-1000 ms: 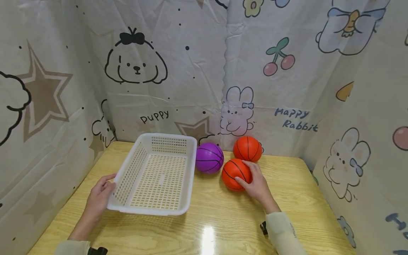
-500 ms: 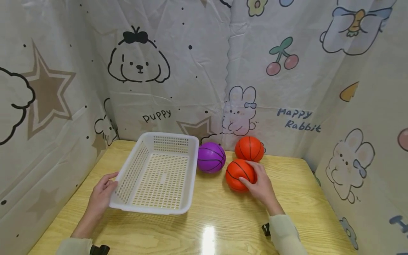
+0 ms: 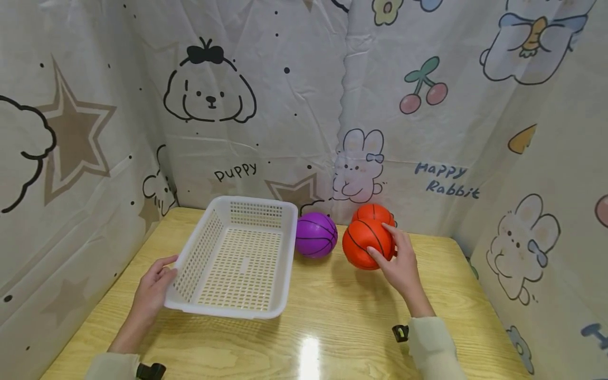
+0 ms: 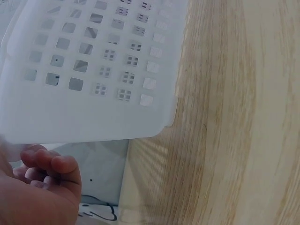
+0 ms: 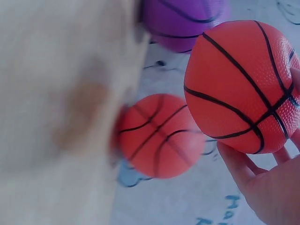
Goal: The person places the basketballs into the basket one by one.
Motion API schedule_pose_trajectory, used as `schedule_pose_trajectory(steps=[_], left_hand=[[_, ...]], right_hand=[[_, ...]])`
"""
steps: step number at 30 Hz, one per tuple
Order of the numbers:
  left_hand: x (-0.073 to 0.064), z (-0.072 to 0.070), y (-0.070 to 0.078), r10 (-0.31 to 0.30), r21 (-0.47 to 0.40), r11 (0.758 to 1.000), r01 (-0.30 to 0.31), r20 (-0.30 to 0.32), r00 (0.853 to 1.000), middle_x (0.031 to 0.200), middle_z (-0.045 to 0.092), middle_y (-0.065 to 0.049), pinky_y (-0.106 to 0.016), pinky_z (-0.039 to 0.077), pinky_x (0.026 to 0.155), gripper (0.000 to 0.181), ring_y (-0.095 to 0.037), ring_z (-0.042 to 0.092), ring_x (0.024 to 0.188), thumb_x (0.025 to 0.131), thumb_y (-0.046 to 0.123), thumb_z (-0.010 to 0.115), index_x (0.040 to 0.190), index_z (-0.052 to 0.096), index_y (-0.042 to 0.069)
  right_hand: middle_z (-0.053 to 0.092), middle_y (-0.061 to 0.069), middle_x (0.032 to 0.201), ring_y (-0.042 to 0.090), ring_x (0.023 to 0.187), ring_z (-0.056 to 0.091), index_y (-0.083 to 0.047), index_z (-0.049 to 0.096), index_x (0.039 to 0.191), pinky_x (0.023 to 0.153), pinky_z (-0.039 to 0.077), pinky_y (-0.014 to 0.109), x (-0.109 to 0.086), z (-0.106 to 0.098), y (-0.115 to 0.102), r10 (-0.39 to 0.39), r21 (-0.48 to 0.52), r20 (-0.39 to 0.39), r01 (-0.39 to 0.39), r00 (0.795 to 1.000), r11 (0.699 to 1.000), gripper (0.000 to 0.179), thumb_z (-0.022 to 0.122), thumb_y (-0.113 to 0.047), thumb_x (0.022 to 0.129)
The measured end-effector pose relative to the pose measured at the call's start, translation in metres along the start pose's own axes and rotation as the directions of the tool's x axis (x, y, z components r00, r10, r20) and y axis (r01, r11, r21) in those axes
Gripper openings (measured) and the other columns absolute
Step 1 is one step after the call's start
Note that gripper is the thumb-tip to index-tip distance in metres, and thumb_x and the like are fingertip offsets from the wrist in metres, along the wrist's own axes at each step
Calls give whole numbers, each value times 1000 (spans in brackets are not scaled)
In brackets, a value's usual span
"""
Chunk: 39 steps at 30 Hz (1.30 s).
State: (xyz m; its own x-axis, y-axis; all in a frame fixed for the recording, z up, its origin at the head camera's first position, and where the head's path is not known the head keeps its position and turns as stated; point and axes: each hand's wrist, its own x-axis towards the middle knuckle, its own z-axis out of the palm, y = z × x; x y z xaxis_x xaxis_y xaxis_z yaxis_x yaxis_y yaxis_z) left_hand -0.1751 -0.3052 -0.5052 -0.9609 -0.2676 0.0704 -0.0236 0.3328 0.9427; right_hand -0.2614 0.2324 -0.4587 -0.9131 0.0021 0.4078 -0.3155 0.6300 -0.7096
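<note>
My left hand point(image 3: 152, 287) grips the left rim of a white perforated plastic basket point(image 3: 291, 253), its near side tilted up off the table; the left wrist view shows the curled fingers point(image 4: 65, 165) by the basket's point(image 4: 84, 117) corner. In my right hand point(image 3: 401, 264) is an orange toy basketball point(image 3: 366, 245), pinched between thumb and fingers and raised above the table. Behind it a second orange basketball point(image 3: 375, 212) sits partly hidden; the right wrist view shows this second ball point(image 5: 159, 140) fully. A purple basketball point(image 3: 315, 236) stands just right of the basket.
The wooden table point(image 3: 332, 316) runs up to a printed cloth point(image 3: 294, 105) that hangs at the back and both sides. Both balls behind rest near the table's back edge. A light glare point(image 3: 310, 353) lies on the front of the tabletop.
My right hand has lifted the nearer orange basketball off the table and moved it slightly right, so it now covers part of the rear orange one. The left hand and basket stay nearly still.
</note>
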Motion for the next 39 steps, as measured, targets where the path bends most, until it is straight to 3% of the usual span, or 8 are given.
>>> schedule_pose_trajectory(steps=[10, 20, 28, 32, 39], left_hand=[[1, -1, 3, 5, 5, 1000, -5, 3, 1000, 84, 52, 1, -26, 51, 60, 43, -8, 57, 72, 111, 21, 44, 148, 47, 0], [1, -3, 2, -26, 0, 1000, 26, 4, 1000, 83, 53, 1, -25, 50, 60, 43, -7, 57, 71, 111, 19, 46, 150, 46, 0], [1, -1, 1, -9, -13, 1000, 9, -13, 1000, 83, 52, 4, -25, 50, 59, 41, -6, 57, 71, 110, 19, 47, 147, 49, 0], [0, -1, 0, 1, 1, 1000, -1, -22, 1000, 82, 51, 3, -26, 50, 59, 41, -7, 57, 71, 110, 20, 47, 146, 50, 1], [0, -1, -1, -6, 11, 1000, 6, -20, 1000, 83, 49, 1, -25, 49, 59, 41, -7, 55, 71, 110, 19, 47, 147, 50, 1]], right_hand=[[48, 12, 145, 30, 129, 51, -21, 51, 149, 102, 48, 53, 26, 15, -51, -105, 153, -10, 106, 994, 983, 69, 83, -27, 89], [49, 7, 144, 26, 129, 51, -26, 51, 149, 101, 49, 52, 47, 52, -91, -163, 196, 30, 155, 986, 968, 66, 81, -34, 90], [49, 8, 143, 28, 126, 53, -23, 51, 149, 100, 52, 52, 58, 88, -116, -174, 257, 56, 154, 983, 954, 66, 80, -34, 90], [50, 11, 140, 29, 124, 53, -20, 51, 149, 101, 51, 52, 57, 108, -125, -155, 304, 81, 124, 985, 944, 67, 79, -33, 90], [51, 11, 139, 29, 123, 54, -19, 52, 149, 103, 50, 49, 51, 145, -133, -46, 351, 151, -10, 987, 936, 66, 79, -33, 91]])
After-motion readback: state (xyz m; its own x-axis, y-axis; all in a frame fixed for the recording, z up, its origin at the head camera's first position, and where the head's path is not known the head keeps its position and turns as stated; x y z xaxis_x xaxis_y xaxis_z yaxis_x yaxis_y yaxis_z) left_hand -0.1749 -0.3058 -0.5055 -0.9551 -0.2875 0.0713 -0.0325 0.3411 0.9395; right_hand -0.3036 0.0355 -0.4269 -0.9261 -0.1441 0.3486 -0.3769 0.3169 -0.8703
